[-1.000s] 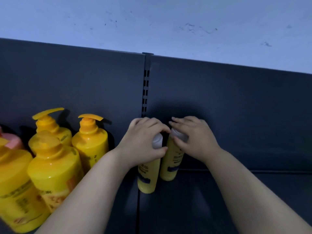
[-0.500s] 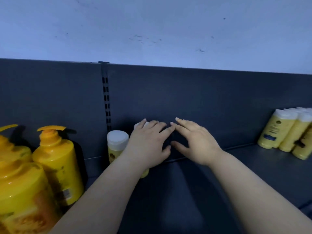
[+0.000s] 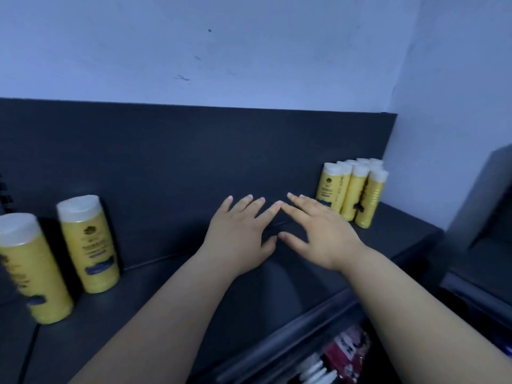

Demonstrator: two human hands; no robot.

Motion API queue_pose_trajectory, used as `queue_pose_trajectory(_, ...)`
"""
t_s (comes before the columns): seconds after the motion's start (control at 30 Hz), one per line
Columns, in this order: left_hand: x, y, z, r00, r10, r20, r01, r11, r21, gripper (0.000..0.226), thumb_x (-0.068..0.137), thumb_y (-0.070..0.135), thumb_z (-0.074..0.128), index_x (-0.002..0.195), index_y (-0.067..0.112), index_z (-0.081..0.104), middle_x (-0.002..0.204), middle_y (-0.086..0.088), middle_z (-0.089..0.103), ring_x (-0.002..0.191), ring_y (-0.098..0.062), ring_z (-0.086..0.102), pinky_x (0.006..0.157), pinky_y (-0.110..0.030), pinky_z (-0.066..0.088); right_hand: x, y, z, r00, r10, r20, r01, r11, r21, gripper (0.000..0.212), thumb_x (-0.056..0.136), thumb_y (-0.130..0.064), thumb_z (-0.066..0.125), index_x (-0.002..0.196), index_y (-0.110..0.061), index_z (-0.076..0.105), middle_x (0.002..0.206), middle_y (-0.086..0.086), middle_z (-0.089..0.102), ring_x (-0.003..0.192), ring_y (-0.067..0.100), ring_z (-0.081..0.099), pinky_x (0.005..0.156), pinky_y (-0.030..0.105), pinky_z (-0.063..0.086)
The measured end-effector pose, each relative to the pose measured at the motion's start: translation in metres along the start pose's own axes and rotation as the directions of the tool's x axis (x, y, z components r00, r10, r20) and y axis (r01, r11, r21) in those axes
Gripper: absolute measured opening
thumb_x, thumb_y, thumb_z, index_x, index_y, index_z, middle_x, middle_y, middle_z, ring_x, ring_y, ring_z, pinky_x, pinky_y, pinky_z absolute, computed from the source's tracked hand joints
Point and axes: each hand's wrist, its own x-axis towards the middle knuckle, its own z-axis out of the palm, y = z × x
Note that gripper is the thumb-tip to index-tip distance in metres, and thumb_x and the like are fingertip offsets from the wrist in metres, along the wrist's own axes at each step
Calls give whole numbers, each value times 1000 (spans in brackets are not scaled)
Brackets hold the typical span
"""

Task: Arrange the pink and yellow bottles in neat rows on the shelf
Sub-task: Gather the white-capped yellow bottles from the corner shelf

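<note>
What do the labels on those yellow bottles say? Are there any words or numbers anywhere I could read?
Nothing here is legible.
Left yellow bottles: an emblem and lines of print, too blurred to read.
Right yellow bottles: labels too small to read.
Red packets at lower right: white marks, too blurred to read.

You're in a shop, at a dark metal display shelf (image 3: pixel 166 314) with a matching back panel (image 3: pixel 194 162) set against a plain painted wall (image 3: pixel 221 51); a slotted upright (image 3: pixel 5 195) barely shows at 9 o'clock. The stock repeats: a tight block of white-capped yellow bottles (image 3: pixel 352 192) at 2 o'clock, and a pair of bottles (image 3: pixel 88 245) of the same kind at 9 o'clock, labels facing out. The front edge carries a strip rail (image 3: pixel 291 336), and below it at 5 o'clock you see packaged goods (image 3: pixel 349 347) on a lower tier, blurred.
</note>
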Motion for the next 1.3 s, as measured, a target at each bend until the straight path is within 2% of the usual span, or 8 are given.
queue_pose_trajectory(0.07,14,43,6,1000,25,0,-25,1000,-15,64,93,55,27,148,36,1,157,5,14,145,-15,7,118,-41,4,-27,40,-7,999,38,30,-37,999,-24,75,82,-71,19,148,-36,16,158,-10,9,145,11,8,117,32,14)
queue_pose_trajectory(0.2,32,109,20,999,46,-15,-47,998,-30,63,94,55,25,148,36,0,158,4,10,145,-16,3,118,-43,0,-70,102,-11,994,100,35,-98,994,-44,86,71,-74,4,148,-38,13,158,-10,10,145,12,8,117,35,15)
queue_pose_trajectory(0.43,57,199,35,998,66,-1,-66,997,-35,64,93,57,21,147,36,-6,159,3,3,146,-16,-3,117,-46,-2,-128,185,-5,985,163,61,-162,987,-24,83,74,-74,6,148,-38,12,158,-10,9,145,13,9,117,37,17)
queue_pose_trajectory(0.57,69,209,43,998,63,-4,-63,998,-16,64,93,57,20,147,36,-7,159,2,3,146,-17,-2,117,-46,-1,-130,205,1,986,160,55,-162,987,21,81,76,-75,8,148,-38,13,158,-10,8,145,13,9,117,36,17)
queue_pose_trajectory(0.7,85,210,56,998,57,32,-57,998,-11,64,93,57,19,147,36,-10,159,3,0,146,-16,-5,118,-45,-2,-119,219,12,984,166,71,-170,984,56,72,86,-70,24,149,-36,14,158,-7,9,145,13,8,117,35,16)
queue_pose_trajectory(0.93,135,203,97,998,22,51,-18,997,-71,64,93,58,20,147,37,-8,159,3,-1,146,-16,-4,118,-43,-2,-85,249,31,983,165,84,-171,983,71,81,77,-74,10,148,-37,13,158,-8,10,145,12,9,117,32,15)
queue_pose_trajectory(1.17,196,178,134,999,32,15,-30,991,-132,64,93,56,22,147,38,-8,159,6,0,145,-14,-3,117,-41,-1,-32,295,40,956,267,120,-272,962,31,66,91,-61,31,149,-36,11,158,-9,6,145,12,6,116,31,11)
queue_pose_trajectory(1.3,224,154,158,999,-2,34,7,987,-161,64,93,56,22,147,38,-7,159,6,1,145,-14,-4,117,-39,-1,-1,305,48,955,280,94,-283,959,26,65,92,-59,33,149,-35,13,158,-9,7,145,12,7,115,32,13)
